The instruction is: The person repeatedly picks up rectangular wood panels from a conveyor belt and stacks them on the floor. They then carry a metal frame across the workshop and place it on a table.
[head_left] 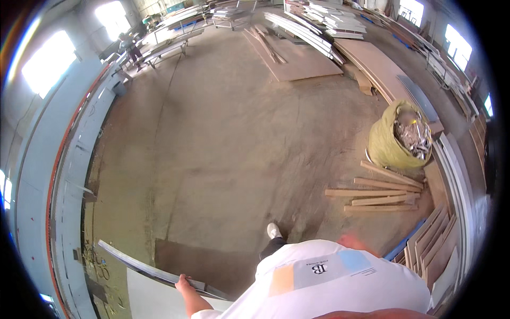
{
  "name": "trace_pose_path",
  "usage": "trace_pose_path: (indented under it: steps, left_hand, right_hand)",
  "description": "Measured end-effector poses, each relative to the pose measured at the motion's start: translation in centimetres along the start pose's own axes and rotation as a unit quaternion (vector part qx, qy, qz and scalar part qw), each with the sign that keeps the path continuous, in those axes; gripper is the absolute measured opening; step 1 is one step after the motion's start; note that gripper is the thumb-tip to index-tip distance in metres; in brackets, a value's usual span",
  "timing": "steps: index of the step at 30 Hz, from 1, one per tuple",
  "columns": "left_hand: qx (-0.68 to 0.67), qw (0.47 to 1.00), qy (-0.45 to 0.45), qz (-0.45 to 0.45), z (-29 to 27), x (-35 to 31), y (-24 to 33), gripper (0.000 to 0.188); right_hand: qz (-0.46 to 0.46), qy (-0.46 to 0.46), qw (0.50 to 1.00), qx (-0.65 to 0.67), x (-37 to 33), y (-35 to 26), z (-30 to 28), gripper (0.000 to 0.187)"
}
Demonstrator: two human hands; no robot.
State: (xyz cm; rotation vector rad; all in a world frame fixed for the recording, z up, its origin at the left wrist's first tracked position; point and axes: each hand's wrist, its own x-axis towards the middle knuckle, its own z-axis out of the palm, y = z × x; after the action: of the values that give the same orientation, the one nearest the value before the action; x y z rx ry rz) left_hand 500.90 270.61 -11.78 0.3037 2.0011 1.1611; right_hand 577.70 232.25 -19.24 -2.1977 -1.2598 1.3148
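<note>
White shirt fills the lower frame, and beside it at lower left the left hand (184,283) curls over the near edge of a long grey panel (154,271), gripping it. That panel's long axis runs from lower centre up toward the left wall, above the concrete floor (212,159). No right hand shows anywhere.

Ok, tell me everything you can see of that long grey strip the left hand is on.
The long grey strip is a thin, flat length that looks like metal or edged board, grey with a paler upper face. It runs slantwise from the upper left, near the floor beside the blue machine, down to the right toward the person's body. It lies along the upper edge of a pale panel. The left hand grips it near its lower end, fingers over the top edge. The far end hangs free, touching nothing I can make out.
</note>
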Motion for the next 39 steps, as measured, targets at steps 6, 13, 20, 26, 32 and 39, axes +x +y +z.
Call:
trace_pose_path:
  steps: [6, 13, 20, 26, 32, 39]
  left_hand:
    - [0.047, 0.999, 0.011, -0.018, 14.2, 0.3, 4.0, 0.043]
    - [0.009, 0.997, -0.052, -0.053, 29.5, -5.5, 3.8, 0.047]
    - [0.058, 0.998, -0.002, -0.035, 44.0, -19.4, 8.2, 0.04]
    - [0.076, 0.984, -0.163, -0.016, 56.6, -28.8, 6.0, 0.042]
    - [0.051, 0.978, -0.198, -0.05, 65.9, -31.7, 3.0, 0.04]
    - [0.274, 0.955, -0.041, 0.108, 91.2, -22.8, 23.6, 0.059]
  right_hand:
    - [0.036, -0.004, 0.999, -0.025, 5.7, -2.3, -7.7, 0.026]
    - [0.088, 0.006, 0.995, -0.045, 24.1, 9.3, -14.1, 0.034]
    - [0.124, -0.002, 0.945, 0.304, 39.9, -3.1, -34.2, 0.024]
    - [0.198, -0.026, 0.956, 0.213, 56.4, -6.7, -54.1, 0.021]
    - [0.146, 0.026, 0.959, 0.242, 70.5, -13.9, -66.5, 0.015]
    - [0.051, -0.04, 0.997, 0.049, 78.8, -13.8, -72.7, 0.025]
